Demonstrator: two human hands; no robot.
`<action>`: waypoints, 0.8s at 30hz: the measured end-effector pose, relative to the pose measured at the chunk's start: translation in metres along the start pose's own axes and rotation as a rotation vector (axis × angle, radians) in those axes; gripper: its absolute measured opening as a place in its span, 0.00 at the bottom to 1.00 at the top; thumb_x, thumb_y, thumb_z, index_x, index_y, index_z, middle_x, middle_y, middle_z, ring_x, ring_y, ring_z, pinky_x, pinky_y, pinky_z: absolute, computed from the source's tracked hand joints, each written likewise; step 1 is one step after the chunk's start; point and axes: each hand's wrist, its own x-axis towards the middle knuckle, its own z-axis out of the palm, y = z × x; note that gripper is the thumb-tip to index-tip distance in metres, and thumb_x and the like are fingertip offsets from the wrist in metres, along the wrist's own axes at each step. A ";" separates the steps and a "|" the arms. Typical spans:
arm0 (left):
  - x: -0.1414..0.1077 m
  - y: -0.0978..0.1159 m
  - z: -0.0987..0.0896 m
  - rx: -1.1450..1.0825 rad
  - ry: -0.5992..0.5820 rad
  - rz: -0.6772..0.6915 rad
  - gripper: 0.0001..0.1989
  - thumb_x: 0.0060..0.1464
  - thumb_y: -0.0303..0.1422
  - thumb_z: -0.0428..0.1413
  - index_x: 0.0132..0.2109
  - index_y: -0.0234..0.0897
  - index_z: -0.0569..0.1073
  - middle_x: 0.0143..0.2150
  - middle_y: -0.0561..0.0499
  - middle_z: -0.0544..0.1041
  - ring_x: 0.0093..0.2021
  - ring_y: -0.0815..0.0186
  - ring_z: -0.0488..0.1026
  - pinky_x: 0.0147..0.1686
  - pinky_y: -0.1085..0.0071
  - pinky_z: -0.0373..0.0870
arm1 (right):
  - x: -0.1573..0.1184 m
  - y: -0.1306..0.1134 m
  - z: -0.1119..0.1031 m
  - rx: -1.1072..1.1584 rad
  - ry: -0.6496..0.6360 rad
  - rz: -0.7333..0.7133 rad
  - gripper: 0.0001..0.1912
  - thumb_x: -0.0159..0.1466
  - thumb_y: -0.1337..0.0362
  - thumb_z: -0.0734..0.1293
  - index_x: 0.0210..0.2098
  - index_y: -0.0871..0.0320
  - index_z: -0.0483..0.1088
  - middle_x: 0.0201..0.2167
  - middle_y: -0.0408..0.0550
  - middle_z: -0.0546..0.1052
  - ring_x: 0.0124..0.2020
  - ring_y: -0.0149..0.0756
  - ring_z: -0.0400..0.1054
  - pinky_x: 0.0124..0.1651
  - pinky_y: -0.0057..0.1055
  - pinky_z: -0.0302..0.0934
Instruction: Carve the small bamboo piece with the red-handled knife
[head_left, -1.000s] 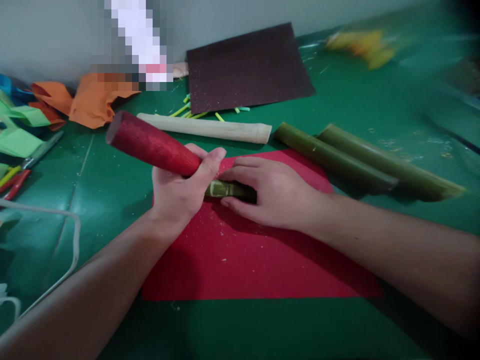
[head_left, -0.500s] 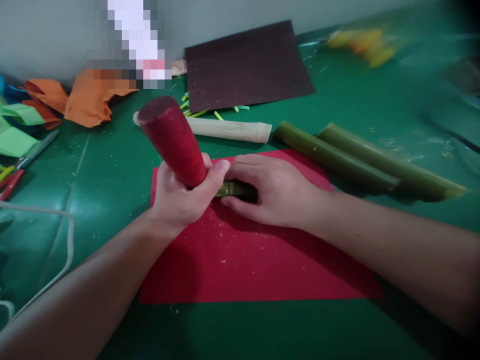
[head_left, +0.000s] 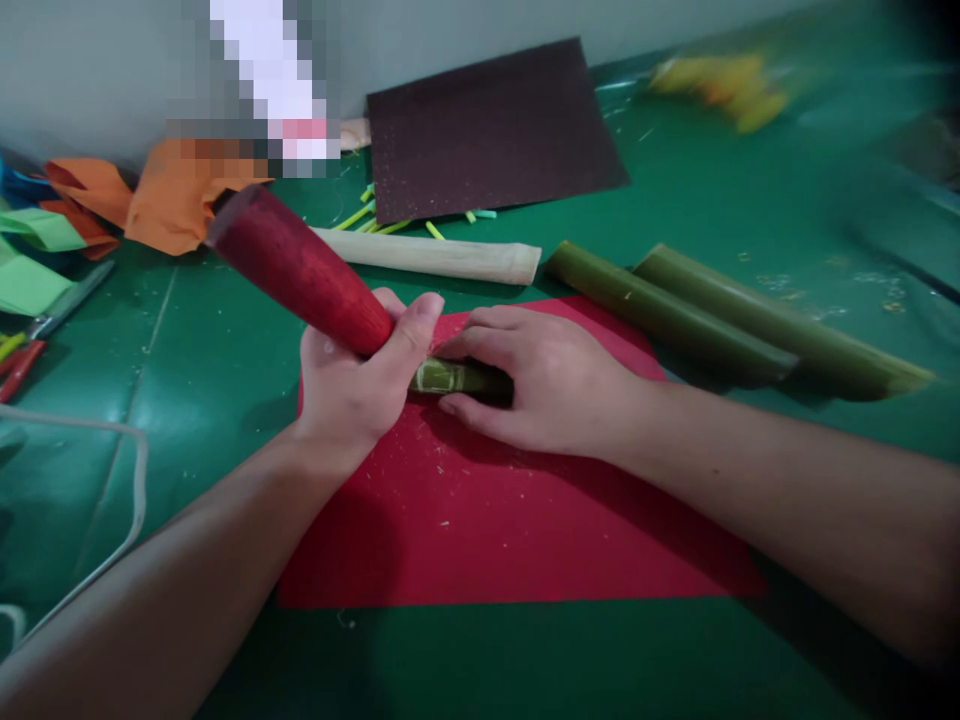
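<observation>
My left hand (head_left: 351, 375) is closed around the thick red handle (head_left: 307, 270) of a tool, which leans up and to the left. The tool's working end is hidden behind the hand. Under my right hand (head_left: 547, 375), its fingers wrapped over it, a short green bamboo piece (head_left: 442, 377) lies across the red sheet (head_left: 510, 530). Pale scraped marks show on the bamboo between the two hands. Small light shavings are scattered over the sheet.
To the right lie two split green bamboo lengths (head_left: 675, 310). A pale peeled bamboo stick (head_left: 450, 258) and a dark sheet (head_left: 495, 130) are behind my hands. On the left are orange cloth-like pieces (head_left: 169, 205), red-handled pliers-like tool (head_left: 22, 368) and a white cord (head_left: 139, 480).
My left hand has shifted slightly left, and the red handle has tipped further left. More of the scraped bamboo shows between my hands. The right hand has barely moved.
</observation>
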 end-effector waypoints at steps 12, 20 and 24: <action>-0.001 -0.001 0.002 0.010 0.045 -0.005 0.20 0.57 0.34 0.65 0.20 0.39 0.68 0.17 0.58 0.63 0.17 0.73 0.59 0.20 0.72 0.62 | 0.000 0.003 0.003 -0.030 0.060 -0.062 0.16 0.64 0.59 0.67 0.43 0.66 0.79 0.38 0.56 0.80 0.41 0.46 0.75 0.43 0.38 0.66; 0.000 0.002 0.003 -0.045 0.006 -0.034 0.23 0.59 0.37 0.64 0.19 0.39 0.66 0.15 0.58 0.61 0.17 0.74 0.57 0.19 0.73 0.60 | -0.001 0.003 0.003 -0.037 0.067 -0.076 0.15 0.64 0.60 0.67 0.43 0.66 0.79 0.37 0.56 0.80 0.40 0.45 0.74 0.41 0.37 0.65; 0.000 0.002 0.003 -0.010 0.037 -0.032 0.22 0.57 0.35 0.65 0.19 0.39 0.66 0.16 0.58 0.62 0.17 0.74 0.58 0.19 0.73 0.61 | -0.002 0.004 0.004 -0.052 0.081 -0.099 0.15 0.64 0.60 0.68 0.43 0.66 0.79 0.37 0.56 0.80 0.40 0.45 0.74 0.41 0.37 0.65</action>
